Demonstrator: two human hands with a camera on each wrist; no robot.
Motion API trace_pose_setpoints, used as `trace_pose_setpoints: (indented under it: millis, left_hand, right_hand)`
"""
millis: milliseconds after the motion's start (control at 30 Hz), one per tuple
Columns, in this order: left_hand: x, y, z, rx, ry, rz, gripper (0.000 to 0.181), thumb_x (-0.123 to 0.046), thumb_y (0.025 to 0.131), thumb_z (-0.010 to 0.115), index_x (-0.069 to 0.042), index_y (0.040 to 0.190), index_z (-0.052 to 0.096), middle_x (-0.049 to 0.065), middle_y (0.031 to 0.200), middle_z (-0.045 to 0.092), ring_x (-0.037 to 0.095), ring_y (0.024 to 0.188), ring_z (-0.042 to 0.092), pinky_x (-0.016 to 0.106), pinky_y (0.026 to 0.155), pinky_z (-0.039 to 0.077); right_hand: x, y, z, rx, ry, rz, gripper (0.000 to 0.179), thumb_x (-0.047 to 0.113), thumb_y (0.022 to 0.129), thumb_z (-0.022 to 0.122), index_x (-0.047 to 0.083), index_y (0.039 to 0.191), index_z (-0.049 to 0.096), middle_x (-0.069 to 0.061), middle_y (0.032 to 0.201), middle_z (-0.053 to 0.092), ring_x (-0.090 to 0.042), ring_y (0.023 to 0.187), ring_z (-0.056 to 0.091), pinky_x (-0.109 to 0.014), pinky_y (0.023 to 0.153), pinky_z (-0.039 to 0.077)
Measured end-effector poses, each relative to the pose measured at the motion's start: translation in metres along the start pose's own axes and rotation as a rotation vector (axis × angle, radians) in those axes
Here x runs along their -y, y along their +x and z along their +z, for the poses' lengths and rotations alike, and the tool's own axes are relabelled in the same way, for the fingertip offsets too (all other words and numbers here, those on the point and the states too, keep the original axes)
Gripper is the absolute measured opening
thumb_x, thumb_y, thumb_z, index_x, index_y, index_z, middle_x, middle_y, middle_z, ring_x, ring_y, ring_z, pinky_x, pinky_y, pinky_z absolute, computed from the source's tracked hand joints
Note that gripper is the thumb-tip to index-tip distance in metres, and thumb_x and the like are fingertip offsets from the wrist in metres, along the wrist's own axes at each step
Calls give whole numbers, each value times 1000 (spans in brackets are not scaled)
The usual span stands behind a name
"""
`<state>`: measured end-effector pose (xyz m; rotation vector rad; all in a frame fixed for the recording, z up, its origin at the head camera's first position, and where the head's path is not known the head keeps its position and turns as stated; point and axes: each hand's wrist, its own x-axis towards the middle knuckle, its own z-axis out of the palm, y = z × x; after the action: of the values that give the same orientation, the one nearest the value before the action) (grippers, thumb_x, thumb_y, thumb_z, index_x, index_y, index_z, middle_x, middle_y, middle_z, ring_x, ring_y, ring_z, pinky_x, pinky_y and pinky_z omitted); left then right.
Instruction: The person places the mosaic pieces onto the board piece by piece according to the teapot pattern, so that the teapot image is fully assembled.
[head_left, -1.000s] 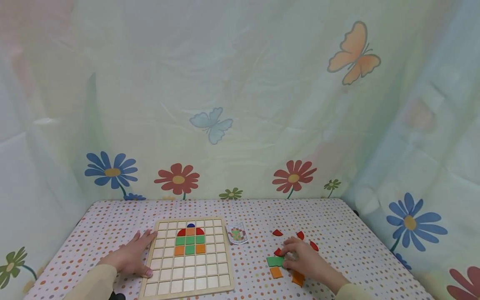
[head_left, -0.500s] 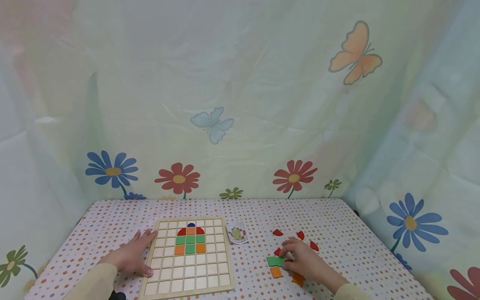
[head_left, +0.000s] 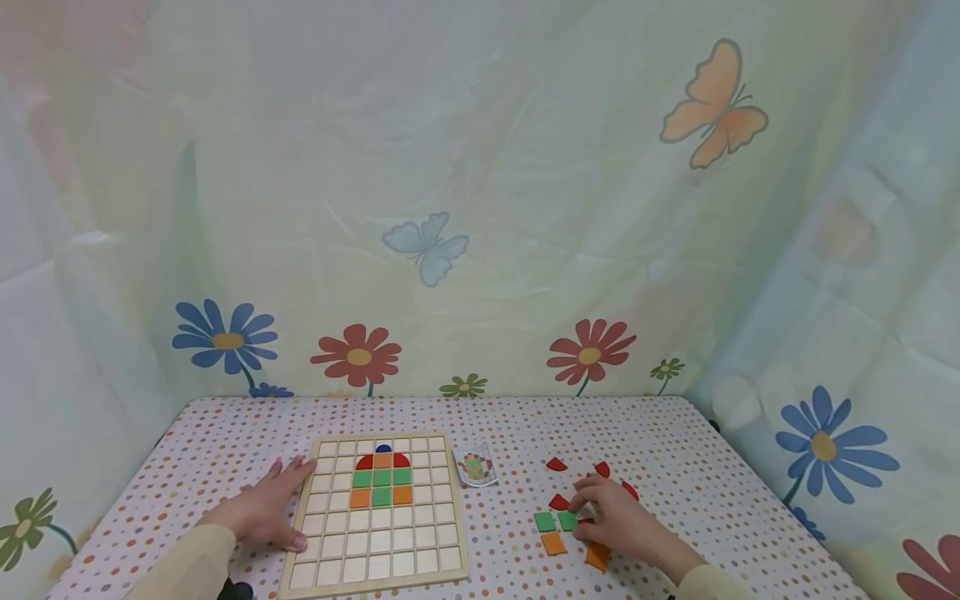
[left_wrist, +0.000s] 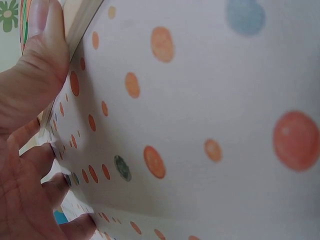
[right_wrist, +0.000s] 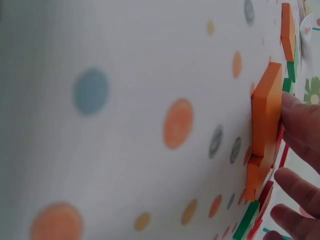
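My left hand [head_left: 262, 504] lies spread at the left edge of a wooden grid board [head_left: 330, 588]; in the left wrist view, the thumb [left_wrist: 47, 45] presses against the board's rim. A pattern of tiles sits in the board: a blue half-round [head_left: 383, 448], red quarter-rounds [head_left: 365, 462], green squares [head_left: 382, 478] and orange squares [head_left: 361, 498]. My right hand [head_left: 618, 517] bends over loose tiles, thumb and forefinger apart. Near its fingertips lie two green squares [head_left: 544, 522] and a red quarter-round [head_left: 559, 502]. The right wrist view has its thumb beside stacked orange tiles [right_wrist: 266, 107].
A small patterned card [head_left: 476, 466] lies just right of the board. More red quarter-rounds [head_left: 557, 464] are behind the right hand, and an orange square [head_left: 553, 544] is in front. The table cloth [head_left: 495, 417] is dotted; a flowered curtain [head_left: 480, 333] hangs behind and at both sides.
My right hand has shifted slightly right. The two green squares, side by side before, now stand apart with a gap. The left hand and the board tiles stay as they were.
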<state>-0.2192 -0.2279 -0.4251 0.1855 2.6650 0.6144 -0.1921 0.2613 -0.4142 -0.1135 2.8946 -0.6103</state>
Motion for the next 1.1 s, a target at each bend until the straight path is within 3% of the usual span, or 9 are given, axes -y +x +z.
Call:
trace_pose_setpoints:
  millis: [300,400,500,667,967,1100]
  left_hand:
    - [28,28,14,2,-45,-18,130,-43,54,95,-7,160,30,28,168,17,57,153,4,86,110,9]
    - [26,26,14,1,-46,-20,128,-42,56,95,-7,160,30,28,168,16,57,153,4,85,111,9]
    - [15,16,9,4,-33,-20,123,-36,61,95,-5,160,29,30,167,15,58,152,4,84,112,11]
    - [2,3,2,9,-8,-30,116,-31,66,94,-2,159,30,31,166,16,58,152,5,83,113,14]
    - [21,20,12,3,-36,-21,126,-41,59,95,-7,160,29,27,168,15,55,154,2,85,112,11]
    - [17,18,9,6,-22,-22,123,-38,61,95,-6,160,29,29,168,15,57,153,3,85,111,12]
  right_hand:
    - [-2,4,1,9,20,3,16,10,78,88,16,83,73,-10,126,68,-36,124,60,-60,106,50]
    - [-2,4,1,17,27,5,16,12,78,88,15,83,73,-10,127,68,-38,127,58,-62,108,47]
    - [-1,3,-1,16,34,-4,16,13,79,88,16,84,73,-11,129,67,-40,130,56,-63,109,46]
    - [7,3,-6,7,64,-68,15,14,80,87,17,85,73,-15,133,65,-42,129,57,-60,104,52]
    - [40,7,1,-3,43,-201,16,13,82,86,18,86,71,-19,134,64,-48,137,49,-65,109,45]
    - [58,12,7,14,48,-260,14,13,83,85,17,87,72,-19,136,64,-50,142,44,-67,111,41]
